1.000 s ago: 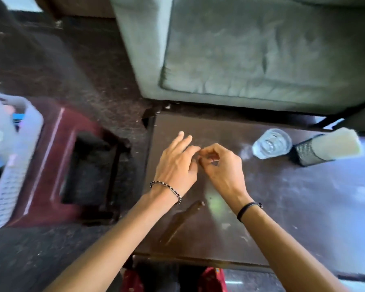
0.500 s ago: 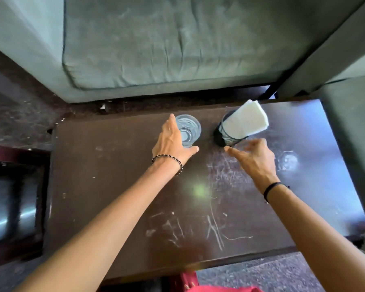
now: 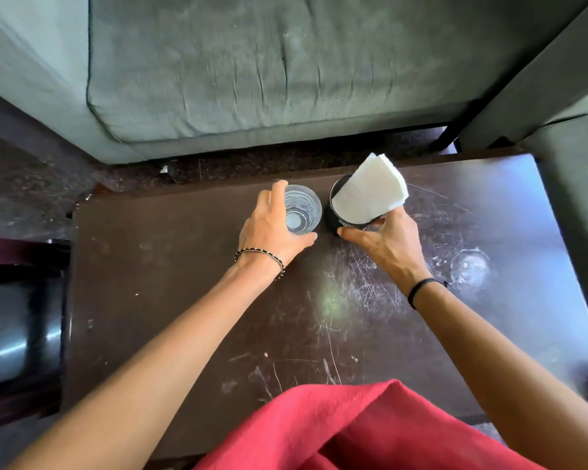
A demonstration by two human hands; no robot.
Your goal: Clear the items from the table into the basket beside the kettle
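Observation:
A clear drinking glass (image 3: 302,212) stands near the far edge of the dark scratched table (image 3: 170,300). My left hand (image 3: 272,228) wraps it from the left, fingers behind and thumb in front. Just right of the glass stands a black mesh holder (image 3: 336,222) with a stack of white napkins (image 3: 370,191) sticking out. My right hand (image 3: 387,242) grips the holder's lower right side, thumb along the front. The basket and kettle are out of view.
A grey-green sofa (image 3: 286,72) runs along the table's far side, and its arm (image 3: 577,184) borders the right edge. A dark red stool (image 3: 21,320) sits to the left. Red cloth (image 3: 370,429) covers the near table edge.
The view swung from the left end of the table to its middle. My hands left each other and reached forward; the left closed round the glass, the right round the napkin holder.

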